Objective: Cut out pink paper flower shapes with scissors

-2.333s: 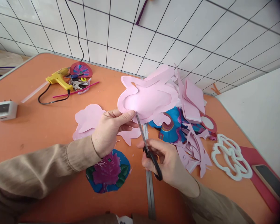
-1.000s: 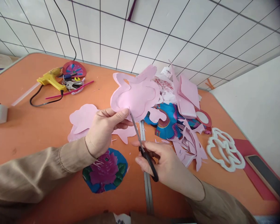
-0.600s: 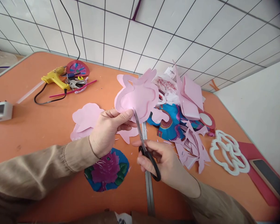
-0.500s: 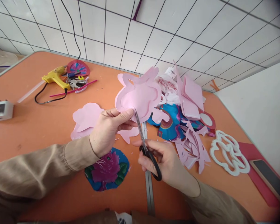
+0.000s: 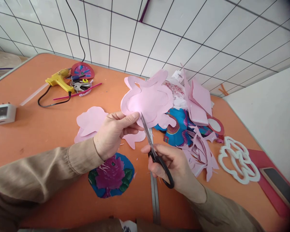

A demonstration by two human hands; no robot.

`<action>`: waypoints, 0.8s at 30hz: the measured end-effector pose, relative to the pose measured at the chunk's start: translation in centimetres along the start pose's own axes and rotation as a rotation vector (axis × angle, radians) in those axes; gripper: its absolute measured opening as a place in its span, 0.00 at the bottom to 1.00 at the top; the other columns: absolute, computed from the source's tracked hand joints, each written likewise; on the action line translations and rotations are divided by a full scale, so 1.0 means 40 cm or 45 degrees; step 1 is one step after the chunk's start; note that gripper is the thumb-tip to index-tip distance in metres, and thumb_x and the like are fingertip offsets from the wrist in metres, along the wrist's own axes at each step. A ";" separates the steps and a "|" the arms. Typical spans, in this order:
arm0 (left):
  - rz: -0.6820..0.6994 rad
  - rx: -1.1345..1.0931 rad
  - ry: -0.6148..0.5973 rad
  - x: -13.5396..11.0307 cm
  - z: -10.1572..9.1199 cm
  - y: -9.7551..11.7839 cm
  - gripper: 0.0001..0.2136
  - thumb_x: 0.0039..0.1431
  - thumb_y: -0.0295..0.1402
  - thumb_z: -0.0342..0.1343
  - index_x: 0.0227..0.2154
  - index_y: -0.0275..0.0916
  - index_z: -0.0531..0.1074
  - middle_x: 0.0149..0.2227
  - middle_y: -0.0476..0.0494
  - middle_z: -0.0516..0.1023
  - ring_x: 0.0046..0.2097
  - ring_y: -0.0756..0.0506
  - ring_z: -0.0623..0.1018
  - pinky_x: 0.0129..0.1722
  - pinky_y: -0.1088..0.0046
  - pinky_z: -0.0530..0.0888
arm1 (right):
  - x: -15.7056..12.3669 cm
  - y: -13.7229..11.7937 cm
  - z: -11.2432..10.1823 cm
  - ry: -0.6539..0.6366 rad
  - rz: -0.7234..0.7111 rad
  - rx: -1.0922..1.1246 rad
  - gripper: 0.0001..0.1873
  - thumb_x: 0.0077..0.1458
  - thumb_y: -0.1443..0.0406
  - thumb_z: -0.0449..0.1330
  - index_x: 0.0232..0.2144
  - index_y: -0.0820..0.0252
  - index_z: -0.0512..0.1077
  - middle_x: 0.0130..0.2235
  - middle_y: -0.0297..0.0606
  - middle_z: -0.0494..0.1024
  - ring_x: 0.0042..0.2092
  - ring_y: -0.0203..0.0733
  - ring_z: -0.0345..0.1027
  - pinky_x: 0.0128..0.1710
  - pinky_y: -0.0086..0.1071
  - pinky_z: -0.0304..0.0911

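My left hand (image 5: pixel 116 132) pinches the lower edge of a pink foam or paper cutout (image 5: pixel 147 100) with a wavy outline, held up above the table. My right hand (image 5: pixel 171 164) grips black-handled scissors (image 5: pixel 162 164), their blades pointing up at the cutout beside my left thumb. The blade tips touch or overlap the inner shape's lower edge; how deep they reach I cannot tell. Further pink cutouts (image 5: pixel 90 119) lie behind my left hand. Below it rests a round piece of blue fabric with a purple flower (image 5: pixel 111 175).
Pink scraps (image 5: pixel 203 151), patterned blue cloth (image 5: pixel 176 129) and folded pink sheets (image 5: pixel 199 100) crowd the right side. White cloud-shaped outlines (image 5: pixel 239 161) lie near a phone (image 5: pixel 277 183). At the left are a yellow glue gun (image 5: pixel 60 81), keys (image 5: pixel 79 86) and a white plug block (image 5: pixel 3 113).
The pink cutout has tilted and shifted slightly right. My right hand and the scissors have moved a little right and down, with the handles changing position slightly.
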State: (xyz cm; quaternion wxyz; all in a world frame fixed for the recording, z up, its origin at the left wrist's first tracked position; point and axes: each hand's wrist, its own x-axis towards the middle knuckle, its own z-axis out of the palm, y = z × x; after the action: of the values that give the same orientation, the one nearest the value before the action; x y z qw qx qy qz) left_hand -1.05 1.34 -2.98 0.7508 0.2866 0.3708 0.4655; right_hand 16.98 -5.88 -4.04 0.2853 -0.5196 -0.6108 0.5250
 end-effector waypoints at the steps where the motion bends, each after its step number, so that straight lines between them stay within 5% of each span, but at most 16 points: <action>1: -0.003 -0.002 -0.004 -0.001 0.001 0.000 0.11 0.49 0.36 0.69 0.20 0.34 0.77 0.23 0.47 0.79 0.27 0.52 0.79 0.29 0.80 0.73 | 0.001 0.000 0.001 0.008 -0.011 -0.015 0.32 0.50 0.40 0.61 0.38 0.63 0.73 0.22 0.30 0.66 0.22 0.32 0.60 0.21 0.27 0.57; 24: 0.022 0.021 0.024 -0.020 0.011 -0.004 0.10 0.49 0.36 0.68 0.19 0.37 0.77 0.23 0.48 0.79 0.28 0.51 0.79 0.32 0.75 0.73 | 0.001 0.001 0.006 0.006 -0.015 -0.055 0.25 0.54 0.46 0.61 0.39 0.63 0.73 0.23 0.30 0.65 0.21 0.32 0.60 0.22 0.28 0.58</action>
State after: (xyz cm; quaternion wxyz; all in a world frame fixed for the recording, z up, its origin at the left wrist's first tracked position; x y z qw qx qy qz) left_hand -0.83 0.50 -2.64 0.7409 0.2916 0.3793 0.4715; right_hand 16.75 -5.92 -4.17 0.2786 -0.5232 -0.6244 0.5087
